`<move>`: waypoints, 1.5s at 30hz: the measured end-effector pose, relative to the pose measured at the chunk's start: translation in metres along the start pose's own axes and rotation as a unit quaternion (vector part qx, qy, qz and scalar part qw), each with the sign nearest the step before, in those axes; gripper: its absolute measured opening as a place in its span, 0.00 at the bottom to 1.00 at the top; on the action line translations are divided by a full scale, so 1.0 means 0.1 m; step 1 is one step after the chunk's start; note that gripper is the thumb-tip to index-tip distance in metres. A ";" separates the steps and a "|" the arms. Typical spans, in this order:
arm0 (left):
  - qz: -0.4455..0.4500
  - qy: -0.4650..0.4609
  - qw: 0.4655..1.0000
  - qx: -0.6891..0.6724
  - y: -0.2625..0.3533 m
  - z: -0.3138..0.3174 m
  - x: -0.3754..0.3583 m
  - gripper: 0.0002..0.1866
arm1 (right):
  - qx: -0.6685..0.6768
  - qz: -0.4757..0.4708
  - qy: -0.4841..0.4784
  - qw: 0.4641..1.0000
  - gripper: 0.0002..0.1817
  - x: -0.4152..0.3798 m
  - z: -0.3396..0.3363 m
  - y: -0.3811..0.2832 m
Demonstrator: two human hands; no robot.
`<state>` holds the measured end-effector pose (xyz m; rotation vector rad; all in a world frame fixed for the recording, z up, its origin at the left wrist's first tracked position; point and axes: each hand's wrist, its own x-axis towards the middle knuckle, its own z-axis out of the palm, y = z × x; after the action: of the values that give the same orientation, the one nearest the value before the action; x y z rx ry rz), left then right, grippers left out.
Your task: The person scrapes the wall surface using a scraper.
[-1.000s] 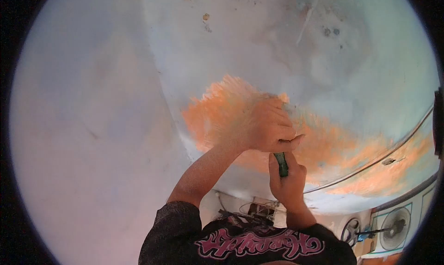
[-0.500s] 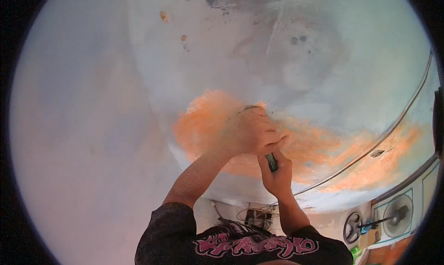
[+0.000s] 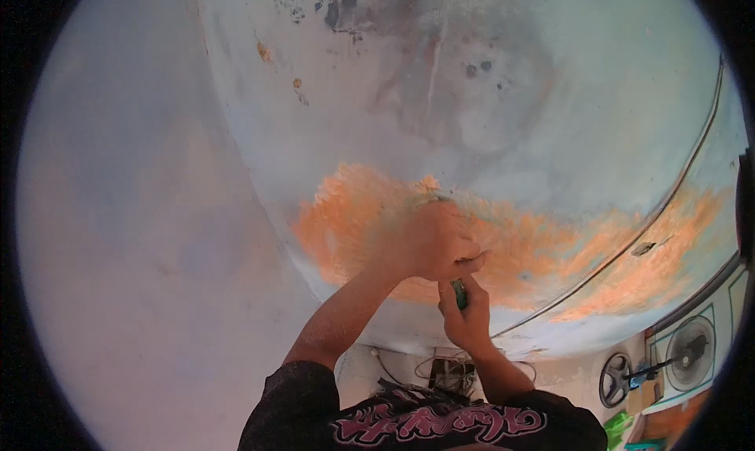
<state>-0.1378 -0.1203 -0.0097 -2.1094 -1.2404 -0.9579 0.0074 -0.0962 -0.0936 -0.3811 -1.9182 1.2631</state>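
Observation:
My left hand (image 3: 440, 242) is closed at the orange-streaked patch (image 3: 346, 207) on the large pale curved surface (image 3: 330, 128). What its fingers hold is hidden behind the hand. Just below it, my right hand (image 3: 465, 313) is wrapped round a green object (image 3: 459, 292), whose upper end reaches toward my left hand. The two hands are close together. A dark edge (image 3: 444, 197) shows just above my left hand's knuckles, against the patch.
A thin dark strip (image 3: 676, 191) curves down the right of the surface, beside a small dark hole (image 3: 643, 248). At the lower right stand a fan (image 3: 690, 353) and a black wheel-like ring (image 3: 615, 379). Cables and a dark box (image 3: 452, 375) lie below.
Both hands sit slightly lower in the view, and a bit more of the orange patch shows above my left hand. The view has shifted a little; the grips look the same.

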 end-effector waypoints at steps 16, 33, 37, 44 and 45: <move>0.029 -0.026 0.999 -0.021 -0.10 -0.24 0.11 0.29 | -0.012 -0.081 0.005 0.997 0.20 0.02 0.15 -0.27; 0.037 0.065 0.997 0.000 -0.14 -0.12 0.13 0.28 | -0.073 -0.086 0.065 0.991 0.18 0.15 0.04 -0.13; 0.054 0.073 0.996 0.026 -0.14 -0.12 0.08 0.28 | -0.060 -0.103 0.037 0.992 0.20 0.11 0.09 -0.06; 0.043 0.044 0.998 -0.010 -0.16 -0.20 0.07 0.27 | -0.075 -0.089 0.012 0.993 0.20 0.09 0.10 -0.17; 0.045 0.051 0.998 -0.007 -0.17 -0.18 0.07 0.27 | -0.075 -0.090 0.011 0.993 0.20 0.10 0.10 -0.13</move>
<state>-0.1560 -0.1217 0.0086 -2.0816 -1.0819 -1.0234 -0.0042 -0.1019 -0.0800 -0.2894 -1.9859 0.9976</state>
